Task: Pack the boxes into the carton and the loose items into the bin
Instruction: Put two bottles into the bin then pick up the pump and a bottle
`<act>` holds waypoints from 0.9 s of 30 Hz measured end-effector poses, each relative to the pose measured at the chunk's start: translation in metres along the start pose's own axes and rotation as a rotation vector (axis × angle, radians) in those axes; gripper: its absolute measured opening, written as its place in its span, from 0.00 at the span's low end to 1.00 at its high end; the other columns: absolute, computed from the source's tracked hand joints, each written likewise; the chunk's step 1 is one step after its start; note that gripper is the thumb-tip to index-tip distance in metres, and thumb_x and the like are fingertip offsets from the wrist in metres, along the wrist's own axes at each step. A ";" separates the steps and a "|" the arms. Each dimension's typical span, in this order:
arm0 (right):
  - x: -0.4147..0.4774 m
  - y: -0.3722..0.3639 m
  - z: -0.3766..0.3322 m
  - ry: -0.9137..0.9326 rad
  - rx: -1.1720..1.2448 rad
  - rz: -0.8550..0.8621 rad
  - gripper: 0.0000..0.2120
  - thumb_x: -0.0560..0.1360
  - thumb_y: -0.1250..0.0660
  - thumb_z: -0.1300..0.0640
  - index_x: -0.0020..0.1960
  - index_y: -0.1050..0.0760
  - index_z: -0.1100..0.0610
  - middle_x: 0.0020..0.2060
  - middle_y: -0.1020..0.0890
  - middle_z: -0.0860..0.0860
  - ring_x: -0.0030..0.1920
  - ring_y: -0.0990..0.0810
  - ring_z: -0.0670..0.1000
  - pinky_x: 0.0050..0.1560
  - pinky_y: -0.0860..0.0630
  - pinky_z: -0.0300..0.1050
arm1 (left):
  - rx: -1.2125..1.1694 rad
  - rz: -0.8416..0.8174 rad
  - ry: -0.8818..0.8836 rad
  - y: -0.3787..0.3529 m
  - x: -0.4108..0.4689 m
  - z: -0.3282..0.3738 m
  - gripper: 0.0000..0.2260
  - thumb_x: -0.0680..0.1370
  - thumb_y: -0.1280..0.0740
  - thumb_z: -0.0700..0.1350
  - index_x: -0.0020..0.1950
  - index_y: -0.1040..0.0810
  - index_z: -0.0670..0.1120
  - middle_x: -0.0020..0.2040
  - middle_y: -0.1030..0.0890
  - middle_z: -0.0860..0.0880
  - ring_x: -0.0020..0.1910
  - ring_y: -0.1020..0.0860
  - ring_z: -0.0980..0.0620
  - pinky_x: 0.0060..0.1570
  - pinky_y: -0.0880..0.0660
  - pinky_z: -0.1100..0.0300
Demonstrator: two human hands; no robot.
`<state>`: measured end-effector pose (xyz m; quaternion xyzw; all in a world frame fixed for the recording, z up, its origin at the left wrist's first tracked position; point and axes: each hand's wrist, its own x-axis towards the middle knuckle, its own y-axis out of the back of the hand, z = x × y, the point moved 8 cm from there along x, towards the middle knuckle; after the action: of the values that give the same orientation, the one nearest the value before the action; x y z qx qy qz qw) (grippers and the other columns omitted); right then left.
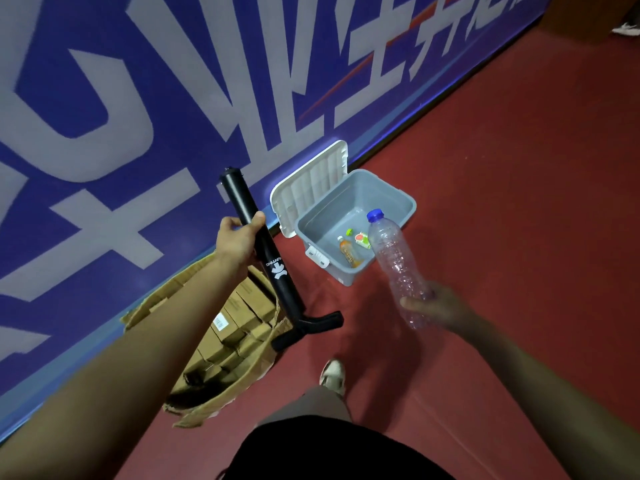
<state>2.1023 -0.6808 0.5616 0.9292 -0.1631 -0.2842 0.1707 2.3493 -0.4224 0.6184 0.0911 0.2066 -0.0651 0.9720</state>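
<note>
My left hand grips a black air pump by its tube, handle end down, above the brown carton. The carton sits on the floor against the banner and holds several small brown boxes. My right hand grips the base of a clear plastic bottle with a blue cap, its top over the front edge of the grey bin. The bin stands open, its white lid leaning back. Inside lie a small orange bottle, a green cap and a small packet.
A blue banner with large white characters runs along the left and back. The floor is red. My shoe stands just right of the carton. Another person's shoe shows at the top right.
</note>
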 end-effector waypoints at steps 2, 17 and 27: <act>0.034 0.017 0.002 -0.021 0.021 0.023 0.08 0.72 0.29 0.65 0.38 0.20 0.54 0.32 0.19 0.52 0.27 0.22 0.43 0.38 0.25 0.43 | -0.017 0.031 0.017 -0.023 0.022 0.003 0.14 0.76 0.32 0.50 0.49 0.35 0.46 0.41 0.24 0.46 0.34 0.24 0.51 0.36 0.23 0.51; 0.261 0.163 -0.001 -0.221 -0.169 -0.082 0.08 0.74 0.30 0.53 0.38 0.25 0.53 0.18 0.24 0.39 0.18 0.27 0.36 0.25 0.30 0.31 | -0.054 0.166 0.107 -0.209 0.201 0.052 0.13 0.77 0.33 0.49 0.53 0.35 0.45 0.50 0.25 0.43 0.46 0.23 0.47 0.46 0.24 0.54; 0.412 0.189 -0.014 -0.290 -0.308 -0.258 0.24 0.77 0.34 0.51 0.67 0.30 0.62 0.63 0.24 0.58 0.63 0.24 0.59 0.51 0.27 0.44 | 0.025 0.335 0.187 -0.253 0.272 0.059 0.14 0.76 0.33 0.52 0.52 0.33 0.47 0.50 0.24 0.42 0.48 0.21 0.42 0.51 0.22 0.46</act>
<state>2.3954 -1.0107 0.4556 0.8549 -0.0207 -0.4557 0.2472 2.5772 -0.7055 0.5214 0.1421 0.2770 0.1038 0.9446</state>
